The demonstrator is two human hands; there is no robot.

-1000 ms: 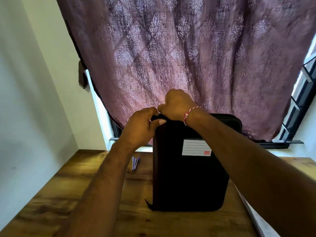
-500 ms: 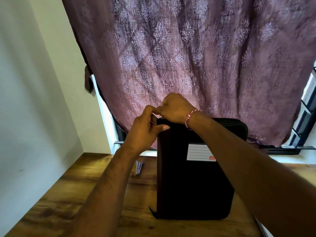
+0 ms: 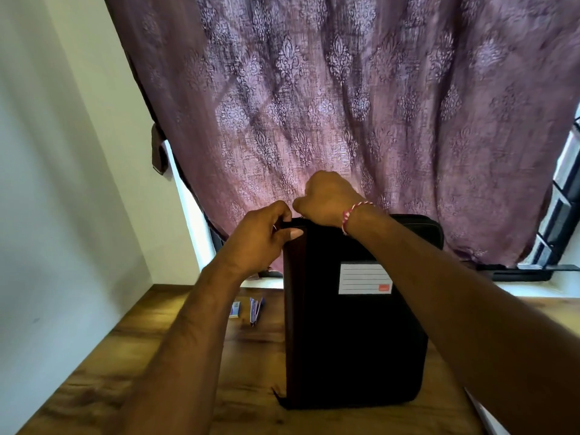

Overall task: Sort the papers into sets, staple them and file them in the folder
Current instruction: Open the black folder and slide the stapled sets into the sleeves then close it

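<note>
Place: a room in a home, used as a study corner.
Window: a patterned mauve curtain (image 3: 345, 105) hangs over a window with dark bars (image 3: 561, 208) at the right.
Walls: a plain white wall (image 3: 62, 183) meets the window side in a corner.
Furniture: a wood-grain table (image 3: 103, 372) is set into that corner, under the sill.
Desk things: a black folder (image 3: 351, 340) with a ruled label, and small blue stationery (image 3: 255, 309) beside it.
</note>
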